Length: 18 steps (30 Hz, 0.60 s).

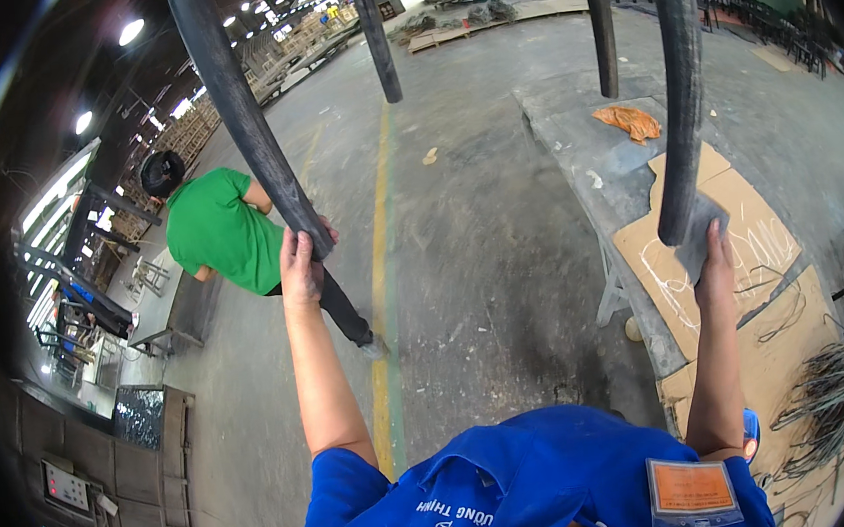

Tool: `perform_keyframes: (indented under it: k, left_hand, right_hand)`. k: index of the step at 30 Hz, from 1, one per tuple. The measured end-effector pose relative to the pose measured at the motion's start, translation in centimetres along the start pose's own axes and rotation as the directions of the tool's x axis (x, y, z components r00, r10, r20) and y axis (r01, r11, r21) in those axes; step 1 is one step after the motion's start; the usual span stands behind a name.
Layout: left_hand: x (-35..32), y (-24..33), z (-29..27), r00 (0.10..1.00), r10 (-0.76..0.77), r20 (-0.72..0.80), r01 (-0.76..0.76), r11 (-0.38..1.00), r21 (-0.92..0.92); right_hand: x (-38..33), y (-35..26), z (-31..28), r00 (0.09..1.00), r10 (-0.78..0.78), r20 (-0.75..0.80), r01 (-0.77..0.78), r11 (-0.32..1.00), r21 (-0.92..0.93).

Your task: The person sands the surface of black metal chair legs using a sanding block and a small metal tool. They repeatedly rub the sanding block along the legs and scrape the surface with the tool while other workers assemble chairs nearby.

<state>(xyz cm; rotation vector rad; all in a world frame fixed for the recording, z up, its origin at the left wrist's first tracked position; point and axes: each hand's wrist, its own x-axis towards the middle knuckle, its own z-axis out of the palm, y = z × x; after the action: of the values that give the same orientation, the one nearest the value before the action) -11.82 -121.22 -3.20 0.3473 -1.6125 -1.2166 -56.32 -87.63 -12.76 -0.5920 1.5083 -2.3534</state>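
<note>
Several dark wooden legs hang down from the picture's upper edge, and whatever joins them is out of view. My left hand [302,266] is wrapped round the lower end of the near left leg [255,128]. At the near right leg [678,90], my right hand [713,263] holds a flat grey sheet [704,224] that looks like sandpaper, close by the leg's lower end. The sheet partly covers my right fingers; whether it touches the leg I cannot tell. The far left leg [375,37] and far right leg [600,27] are apart from both hands.
A workbench [574,165] on the right bears cardboard [644,279] and an orange cloth [629,123]. Thin grey strands [830,398] lie bundled at lower right. To the left, a person in a green shirt [223,231] bends near a bench [169,301]. A yellow line [383,317] crosses the floor.
</note>
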Motion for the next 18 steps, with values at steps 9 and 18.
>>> perform_keyframes:
  k: [9,18]
  left_hand:
    - [3.1,-5.4,5.9,0.996,-0.091,-0.008,0.09,0.995,-0.05]
    - [1.8,-8.7,13.7,0.986,-0.079,-0.146,0.094,0.991,0.095]
  right_hand:
    - [-2.5,10.4,10.4,0.848,0.276,0.453,-0.276,0.959,-0.067]
    - [-2.9,-0.2,36.1,0.612,-0.673,0.415,0.664,0.723,0.192]
